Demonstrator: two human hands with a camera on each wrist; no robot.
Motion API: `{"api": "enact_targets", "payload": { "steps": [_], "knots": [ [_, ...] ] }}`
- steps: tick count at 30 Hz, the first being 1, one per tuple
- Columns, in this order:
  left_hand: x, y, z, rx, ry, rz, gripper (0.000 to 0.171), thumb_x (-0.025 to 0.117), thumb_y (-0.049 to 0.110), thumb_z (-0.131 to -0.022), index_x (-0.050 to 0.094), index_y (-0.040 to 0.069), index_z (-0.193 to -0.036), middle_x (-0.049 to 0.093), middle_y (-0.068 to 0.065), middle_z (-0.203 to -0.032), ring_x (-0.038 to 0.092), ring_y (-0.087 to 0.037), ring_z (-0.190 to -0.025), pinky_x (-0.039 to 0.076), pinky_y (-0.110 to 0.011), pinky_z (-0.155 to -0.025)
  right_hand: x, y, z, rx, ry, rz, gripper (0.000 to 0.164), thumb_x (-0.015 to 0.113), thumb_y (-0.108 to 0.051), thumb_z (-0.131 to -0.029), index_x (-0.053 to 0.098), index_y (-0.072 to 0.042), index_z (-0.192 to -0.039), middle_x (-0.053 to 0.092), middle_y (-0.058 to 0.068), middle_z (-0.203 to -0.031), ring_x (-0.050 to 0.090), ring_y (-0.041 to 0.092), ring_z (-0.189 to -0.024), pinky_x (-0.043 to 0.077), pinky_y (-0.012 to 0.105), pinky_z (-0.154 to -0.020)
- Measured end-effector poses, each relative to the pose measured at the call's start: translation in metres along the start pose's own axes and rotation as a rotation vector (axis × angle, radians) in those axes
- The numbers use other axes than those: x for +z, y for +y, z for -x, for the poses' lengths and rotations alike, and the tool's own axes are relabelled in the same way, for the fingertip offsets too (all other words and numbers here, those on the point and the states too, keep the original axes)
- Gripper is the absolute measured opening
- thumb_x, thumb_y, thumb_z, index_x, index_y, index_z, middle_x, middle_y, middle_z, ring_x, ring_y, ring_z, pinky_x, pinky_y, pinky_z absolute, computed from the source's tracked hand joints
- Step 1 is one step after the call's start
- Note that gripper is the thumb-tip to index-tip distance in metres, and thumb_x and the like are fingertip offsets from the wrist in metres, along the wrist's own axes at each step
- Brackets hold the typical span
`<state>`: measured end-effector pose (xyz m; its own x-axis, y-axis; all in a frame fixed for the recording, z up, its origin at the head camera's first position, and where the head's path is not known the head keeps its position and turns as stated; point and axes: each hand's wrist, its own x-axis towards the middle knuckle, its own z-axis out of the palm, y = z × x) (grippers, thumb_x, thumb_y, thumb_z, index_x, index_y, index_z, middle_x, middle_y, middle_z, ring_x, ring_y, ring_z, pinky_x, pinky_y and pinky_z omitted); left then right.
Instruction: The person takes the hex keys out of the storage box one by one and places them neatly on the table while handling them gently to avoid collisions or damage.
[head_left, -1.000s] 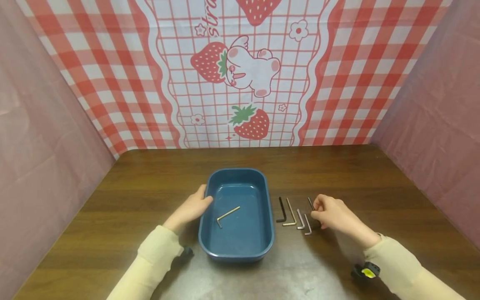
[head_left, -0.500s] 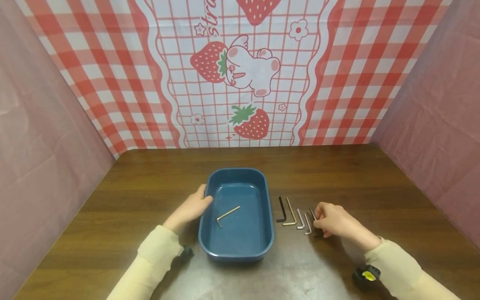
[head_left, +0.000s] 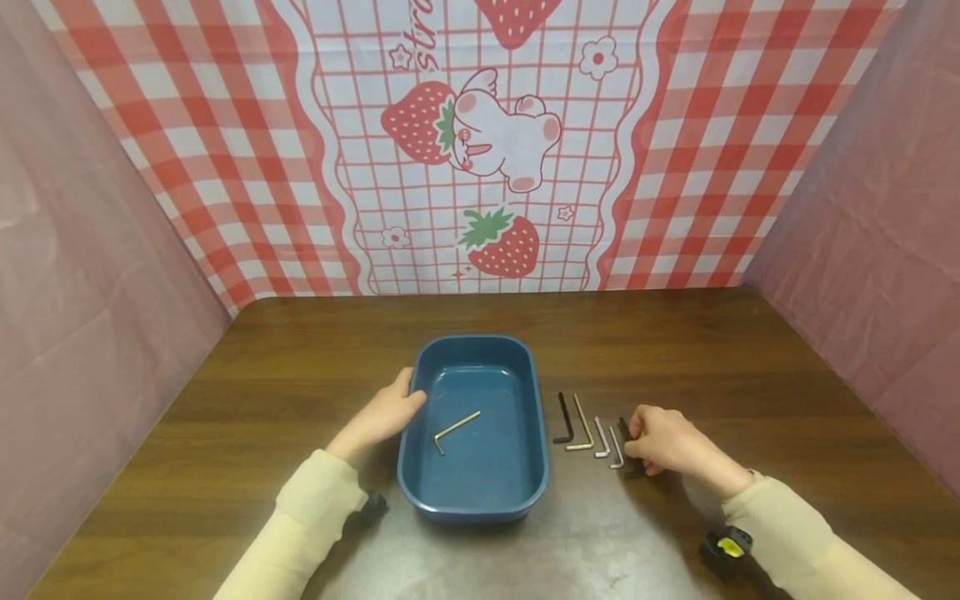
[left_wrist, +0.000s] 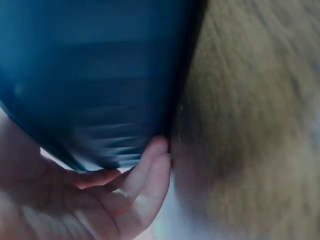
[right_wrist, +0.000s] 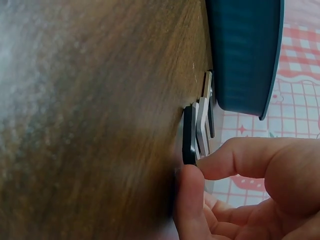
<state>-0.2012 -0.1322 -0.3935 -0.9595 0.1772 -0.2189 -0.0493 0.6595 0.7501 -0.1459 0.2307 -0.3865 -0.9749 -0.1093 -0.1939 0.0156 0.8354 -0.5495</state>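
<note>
My left hand (head_left: 378,421) grips the left side of a blue plastic bin (head_left: 487,483), thumb over the rim and fingers (left_wrist: 150,185) against the outer wall. Inside the bin lies a gold hex key (head_left: 459,424). To the right of the bin, my right hand (head_left: 671,442) pinches a black hex key (right_wrist: 188,132) between thumb and forefinger, low at the tabletop. It is at the right end of a row of hex keys: a black one (head_left: 566,419), a gold one (head_left: 583,423), a larger silver one (head_left: 601,436) and a smaller silver one (head_left: 616,447).
Everything is on a dark brown wooden table (head_left: 315,333). A red-and-white strawberry cloth (head_left: 300,167) hangs behind it, with pink curtains (head_left: 862,167) on both sides. A black device with a yellow patch (head_left: 729,546) is at my right wrist.
My right hand has moved slightly toward me with the black hex key, bringing it lower beside the smaller silver one. The left hand and bin have stayed put.
</note>
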Motion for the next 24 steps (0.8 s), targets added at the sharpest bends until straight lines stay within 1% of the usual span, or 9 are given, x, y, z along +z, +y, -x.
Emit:
{"api": "enact_targets", "payload": {
  "steps": [6,13,24],
  "knots": [
    [0.0000,-0.0002,0.0003,0.002,0.003,-0.003,0.052,0.037,0.025,-0.092,0.027,0.003,-0.138,0.042,-0.022,-0.135,0.045,-0.037,-0.121,0.037,-0.052,-0.096,0.0001,-0.0022,0.0009,-0.006,0.006,0.022,0.014,0.061,-0.008,-0.070,0.050,-0.003,-0.078,0.055,0.005,-0.060,0.056,0.010,-0.044,0.048,0.025,-0.045],
    [0.0006,-0.0007,0.0003,-0.002,-0.003,0.008,0.052,0.036,0.025,-0.092,0.026,0.003,-0.139,0.040,-0.023,-0.137,0.040,-0.039,-0.124,0.033,-0.054,-0.099,0.0013,-0.0028,0.0009,0.000,0.010,0.032,0.014,0.061,-0.008,-0.070,0.050,-0.004,-0.078,0.055,0.005,-0.058,0.055,0.010,-0.043,0.048,0.025,-0.044],
    [0.0004,-0.0007,-0.0007,0.010,0.011,-0.001,0.052,0.038,0.025,-0.092,0.028,0.003,-0.138,0.042,-0.022,-0.135,0.044,-0.037,-0.121,0.036,-0.052,-0.098,0.0004,-0.0025,-0.0003,0.001,0.003,0.021,0.015,0.062,-0.007,-0.071,0.050,-0.002,-0.079,0.054,0.007,-0.062,0.056,0.011,-0.044,0.049,0.025,-0.044]
  ]
}}
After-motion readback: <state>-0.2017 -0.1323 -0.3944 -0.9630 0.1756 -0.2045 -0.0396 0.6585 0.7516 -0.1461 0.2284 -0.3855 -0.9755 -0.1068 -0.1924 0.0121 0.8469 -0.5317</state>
